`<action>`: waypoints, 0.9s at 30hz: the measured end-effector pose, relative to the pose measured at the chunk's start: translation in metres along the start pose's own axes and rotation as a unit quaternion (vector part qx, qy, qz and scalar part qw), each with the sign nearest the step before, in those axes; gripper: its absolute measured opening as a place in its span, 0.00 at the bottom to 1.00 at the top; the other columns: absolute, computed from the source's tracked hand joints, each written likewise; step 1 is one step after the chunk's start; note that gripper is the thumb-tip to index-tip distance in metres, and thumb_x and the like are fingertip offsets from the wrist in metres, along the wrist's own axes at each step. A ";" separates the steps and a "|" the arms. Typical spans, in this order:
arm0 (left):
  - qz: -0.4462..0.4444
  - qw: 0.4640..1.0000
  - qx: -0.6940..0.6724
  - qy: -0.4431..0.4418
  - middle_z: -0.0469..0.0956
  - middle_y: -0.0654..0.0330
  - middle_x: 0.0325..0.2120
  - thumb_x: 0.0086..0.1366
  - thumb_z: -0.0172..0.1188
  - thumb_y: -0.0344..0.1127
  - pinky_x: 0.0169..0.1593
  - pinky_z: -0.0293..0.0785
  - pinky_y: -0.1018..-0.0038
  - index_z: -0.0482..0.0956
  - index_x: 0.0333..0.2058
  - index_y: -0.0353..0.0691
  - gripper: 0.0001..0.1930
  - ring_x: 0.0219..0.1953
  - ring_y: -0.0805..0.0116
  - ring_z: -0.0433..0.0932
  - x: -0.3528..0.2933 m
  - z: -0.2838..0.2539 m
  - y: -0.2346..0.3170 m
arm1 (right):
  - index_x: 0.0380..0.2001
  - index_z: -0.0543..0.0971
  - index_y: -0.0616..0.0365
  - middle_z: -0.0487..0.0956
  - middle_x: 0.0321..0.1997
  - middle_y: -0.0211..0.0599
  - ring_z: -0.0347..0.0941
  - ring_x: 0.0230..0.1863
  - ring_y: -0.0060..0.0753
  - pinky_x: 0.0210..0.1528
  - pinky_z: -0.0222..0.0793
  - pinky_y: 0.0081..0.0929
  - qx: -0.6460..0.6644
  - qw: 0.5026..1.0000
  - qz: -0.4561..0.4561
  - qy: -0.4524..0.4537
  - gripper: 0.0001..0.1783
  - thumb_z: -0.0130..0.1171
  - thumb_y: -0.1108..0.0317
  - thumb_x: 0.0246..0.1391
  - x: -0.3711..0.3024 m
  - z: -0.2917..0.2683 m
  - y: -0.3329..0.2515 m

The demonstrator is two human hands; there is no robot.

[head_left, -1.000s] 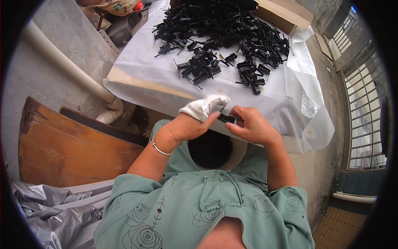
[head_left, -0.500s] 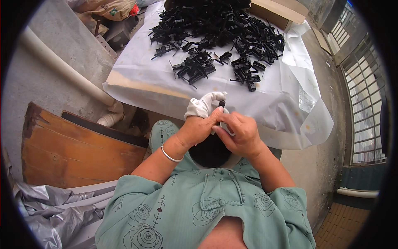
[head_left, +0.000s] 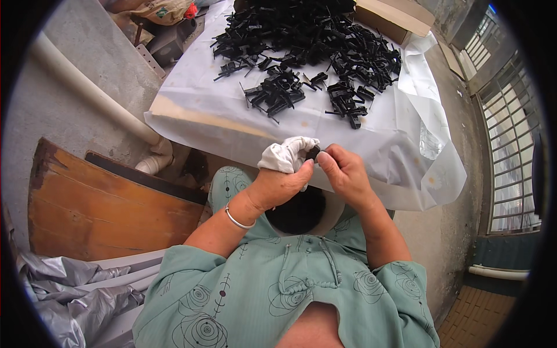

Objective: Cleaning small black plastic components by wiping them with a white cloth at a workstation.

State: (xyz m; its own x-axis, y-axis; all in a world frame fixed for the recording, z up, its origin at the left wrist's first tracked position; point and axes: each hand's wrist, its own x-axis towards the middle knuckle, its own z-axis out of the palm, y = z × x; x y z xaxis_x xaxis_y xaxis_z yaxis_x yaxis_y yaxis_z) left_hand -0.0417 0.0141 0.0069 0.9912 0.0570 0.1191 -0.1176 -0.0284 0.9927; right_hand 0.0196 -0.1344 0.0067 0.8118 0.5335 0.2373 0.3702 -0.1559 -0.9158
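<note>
My left hand, its fingers covered by a white cloth glove, grips a small black plastic part between thumb and fingers. The fingers of my right hand are pinched at the right side of that part; whether they hold a piece of it is hidden. Both hands are just off the table's near edge, above a pale bucket with dark contents between my knees. Ahead on the table lies a large heap of similar black plastic parts, with smaller clusters closer to me.
White plastic sheeting covers the table and hangs over its edge. An open cardboard box stands at the far right. To the left are a pipe, a worn wooden board and silver sheeting. A barred window is at right.
My right hand has shifted up and right, from below the black part to its right side. The part now tilts to the right, and my left hand has turned slightly.
</note>
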 end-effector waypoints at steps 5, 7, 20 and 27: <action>0.175 0.951 0.244 0.072 0.75 0.58 0.32 0.56 0.55 0.26 0.35 0.72 0.78 0.72 0.41 0.30 0.13 0.30 0.74 0.74 0.004 0.010 -0.007 | 0.21 0.70 0.65 0.68 0.16 0.40 0.60 0.18 0.34 0.23 0.60 0.30 -0.075 0.995 -0.067 0.003 0.14 0.48 0.67 0.57 -0.004 0.008 0.007; 0.201 0.930 0.299 0.075 0.75 0.55 0.33 0.54 0.55 0.25 0.41 0.71 0.77 0.74 0.39 0.30 0.12 0.35 0.69 0.75 0.001 0.012 -0.003 | 0.21 0.70 0.65 0.67 0.17 0.39 0.60 0.18 0.29 0.22 0.59 0.28 0.009 0.999 -0.005 0.031 0.14 0.49 0.66 0.57 -0.009 0.015 0.014; -0.051 0.982 -0.182 -0.023 0.69 0.63 0.32 0.62 0.47 0.25 0.29 0.66 0.83 0.61 0.48 0.35 0.15 0.26 0.80 0.65 0.007 0.000 0.001 | 0.33 0.77 0.61 0.63 0.18 0.23 0.57 0.20 0.14 0.22 0.56 0.17 -0.036 0.996 -0.062 -0.054 0.08 0.60 0.75 0.45 -0.010 -0.021 0.017; -0.044 0.989 -0.029 -0.138 0.66 0.66 0.26 0.60 0.42 0.31 0.22 0.59 0.86 0.61 0.49 0.35 0.18 0.19 0.84 0.61 0.004 0.000 0.013 | 0.29 0.76 0.61 0.64 0.18 0.22 0.56 0.19 0.14 0.22 0.56 0.16 0.036 0.997 -0.063 -0.015 0.07 0.62 0.77 0.44 -0.003 -0.015 -0.002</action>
State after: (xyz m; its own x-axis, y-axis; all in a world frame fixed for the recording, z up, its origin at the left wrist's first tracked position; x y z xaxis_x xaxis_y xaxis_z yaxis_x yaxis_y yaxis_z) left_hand -0.0390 0.0145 0.0200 0.9753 -0.2187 0.0301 -0.0258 0.0221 0.9994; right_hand 0.0230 -0.1484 0.0123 0.7470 0.5692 0.3434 0.4337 -0.0257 -0.9007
